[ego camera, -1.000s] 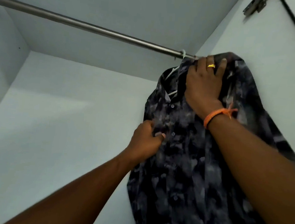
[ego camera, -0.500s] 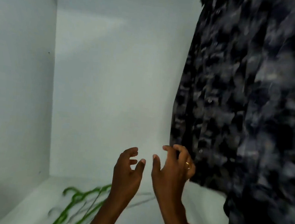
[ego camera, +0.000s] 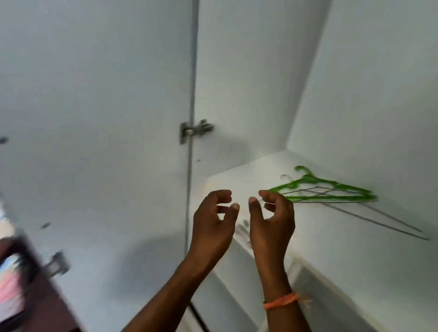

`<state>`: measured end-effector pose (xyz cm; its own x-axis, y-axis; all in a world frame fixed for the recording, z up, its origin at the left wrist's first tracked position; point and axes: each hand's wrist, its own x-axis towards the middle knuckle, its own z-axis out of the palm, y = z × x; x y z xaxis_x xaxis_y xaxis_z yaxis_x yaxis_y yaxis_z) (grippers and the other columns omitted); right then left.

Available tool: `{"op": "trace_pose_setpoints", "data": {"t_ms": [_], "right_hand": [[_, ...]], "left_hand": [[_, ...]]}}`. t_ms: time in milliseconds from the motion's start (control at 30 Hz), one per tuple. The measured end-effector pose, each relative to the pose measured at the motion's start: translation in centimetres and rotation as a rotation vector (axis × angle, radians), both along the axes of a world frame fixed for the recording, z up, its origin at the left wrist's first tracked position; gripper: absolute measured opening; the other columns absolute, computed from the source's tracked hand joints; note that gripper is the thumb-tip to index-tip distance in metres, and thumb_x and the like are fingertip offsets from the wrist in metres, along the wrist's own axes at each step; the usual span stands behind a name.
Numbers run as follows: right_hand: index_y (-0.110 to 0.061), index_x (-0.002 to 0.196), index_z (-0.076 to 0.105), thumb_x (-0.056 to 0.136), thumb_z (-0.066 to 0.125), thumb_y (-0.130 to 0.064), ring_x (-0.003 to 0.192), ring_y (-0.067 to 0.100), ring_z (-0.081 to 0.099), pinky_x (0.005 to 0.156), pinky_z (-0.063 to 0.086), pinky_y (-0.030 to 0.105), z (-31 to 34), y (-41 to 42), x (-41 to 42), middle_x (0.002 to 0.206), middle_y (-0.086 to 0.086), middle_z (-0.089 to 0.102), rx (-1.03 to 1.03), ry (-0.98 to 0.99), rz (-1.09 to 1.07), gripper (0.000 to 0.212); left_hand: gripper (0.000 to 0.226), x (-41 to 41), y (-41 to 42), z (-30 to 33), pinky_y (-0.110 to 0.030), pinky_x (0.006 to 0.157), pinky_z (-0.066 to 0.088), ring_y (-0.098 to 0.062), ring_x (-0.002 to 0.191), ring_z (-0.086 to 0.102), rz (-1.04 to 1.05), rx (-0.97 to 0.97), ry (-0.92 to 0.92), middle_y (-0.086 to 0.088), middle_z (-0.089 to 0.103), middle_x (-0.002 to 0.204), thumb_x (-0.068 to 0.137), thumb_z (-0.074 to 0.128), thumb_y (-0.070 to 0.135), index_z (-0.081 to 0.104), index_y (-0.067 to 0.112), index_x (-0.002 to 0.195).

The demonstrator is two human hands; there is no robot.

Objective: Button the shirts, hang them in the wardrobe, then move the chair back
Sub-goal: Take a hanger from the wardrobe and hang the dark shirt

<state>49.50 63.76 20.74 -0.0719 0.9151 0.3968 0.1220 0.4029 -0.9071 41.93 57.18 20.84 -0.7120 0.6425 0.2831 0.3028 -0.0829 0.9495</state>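
Your left hand [ego camera: 214, 218] and right hand [ego camera: 271, 220] hang side by side, fingers loosely curled, holding nothing | green hangers [ego camera: 326, 192] (blurred) lie on the wardrobe shelf [ego camera: 363, 258] just beyond your right fingertips | chair [ego camera: 16, 288] low left.

- The white wardrobe shelf [ego camera: 337, 255] has bare room along its front edge.
- Green plastic hangers [ego camera: 329, 192] and thin grey wire hangers [ego camera: 382, 220] lie near the back corner.
- The open white wardrobe door [ego camera: 86, 101] closes the left side.
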Motion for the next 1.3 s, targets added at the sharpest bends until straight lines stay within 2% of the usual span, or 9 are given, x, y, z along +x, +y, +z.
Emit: {"op": "trace_pose_setpoints", "data": {"t_ms": [67,167,300,367,500,667,833,1100,1300], "right_hand": [[-0.022,0.099,0.066,0.088,0.072,-0.014,0.09,0.008,0.062,0.08,0.049,0.027,-0.9,-3.3,-2.6,0.102,-0.004,0.066,-0.087,0.069,0.151,0.015],[-0.022,0.093,0.067,0.088,0.072,-0.012,0.077,0.002,0.062,0.074,0.048,0.025,-1.8,-9.3,-6.9,0.09,-0.006,0.069,-0.166,0.088,0.383,0.013],[-0.021,0.087,0.068,0.081,0.073,-0.021,0.067,0.012,0.061,0.069,0.053,0.039,-2.7,-17.2,-11.7,0.075,-0.005,0.068,-0.219,0.088,0.619,0.008],[-0.023,0.084,0.068,0.078,0.07,-0.03,0.069,0.015,0.064,0.069,0.055,0.042,-3.0,-21.1,-14.3,0.075,-0.003,0.07,-0.219,0.08,0.709,0.01],[-0.024,0.084,0.068,0.08,0.069,-0.032,0.075,0.02,0.069,0.072,0.059,0.045,-3.1,-29.7,-20.2,0.08,-0.001,0.073,-0.246,0.02,0.834,0.009],[-0.024,0.083,0.066,0.091,0.068,-0.013,0.068,0.013,0.067,0.066,0.058,0.037,-3.5,-38.7,-27.6,0.079,-0.001,0.072,-0.344,-0.028,0.923,0.014],[-0.016,0.091,0.069,0.092,0.068,-0.012,0.064,0.009,0.063,0.056,0.052,0.023,-5.1,-44.7,-34.6,0.08,0.004,0.072,-0.475,-0.099,0.996,0.004],[-0.015,0.085,0.066,0.093,0.064,-0.012,0.064,0.014,0.059,0.054,0.047,0.025,-9.2,-52.8,-51.2,0.08,0.005,0.068,-0.589,-0.243,1.125,0.008],[-0.012,0.086,0.065,0.096,0.063,-0.015,0.069,0.021,0.059,0.056,0.046,0.03,-11.4,-60.4,-65.5,0.086,0.011,0.067,-0.704,-0.353,1.24,0.011]], "left_hand": [[0.019,-1.9,-5.0,-0.7,-0.002,0.07,0.043,0.014,0.09,0.058,0.102,-0.009,0.0,0.016,0.064,0.108,0.095,0.061,0.022,0.061,0.025,0.114],[0.016,-5.3,-13.7,-2.0,-0.019,0.072,0.054,0.004,0.087,0.064,0.341,0.028,-0.034,0.014,0.068,0.099,0.094,0.063,0.024,0.063,0.025,0.11],[0.011,-9.4,-23.7,-3.8,-0.028,0.074,0.055,-0.001,0.081,0.066,0.598,0.091,-0.104,0.007,0.071,0.091,0.092,0.066,0.02,0.066,0.024,0.102],[0.011,-11.4,-27.9,-4.4,-0.03,0.079,0.055,-0.001,0.083,0.066,0.666,0.094,-0.149,0.005,0.071,0.094,0.092,0.066,0.02,0.065,0.024,0.102],[0.012,-16.2,-36.0,-5.3,-0.043,0.085,0.057,-0.016,0.093,0.068,0.758,0.116,-0.232,0.0,0.071,0.098,0.093,0.066,0.023,0.066,0.022,0.105],[0.012,-21.9,-44.8,-6.1,-0.037,0.08,0.059,-0.021,0.093,0.067,0.862,0.139,-0.337,0.001,0.07,0.097,0.093,0.066,0.022,0.065,0.023,0.105],[0.006,-28.0,-50.8,-7.5,-0.034,0.072,0.056,-0.021,0.086,0.067,0.926,0.163,-0.446,-0.006,0.071,0.098,0.093,0.065,0.022,0.066,0.021,0.099],[0.013,-41.0,-60.1,-10.4,-0.029,0.065,0.052,-0.015,0.074,0.066,1.05,0.158,-0.546,-0.004,0.07,0.096,0.095,0.062,0.02,0.065,0.014,0.106],[0.008,-52.5,-70.3,-12.0,-0.03,0.066,0.051,-0.02,0.077,0.064,1.243,0.131,-0.705,-0.006,0.069,0.094,0.096,0.061,0.017,0.066,0.012,0.1]]}}
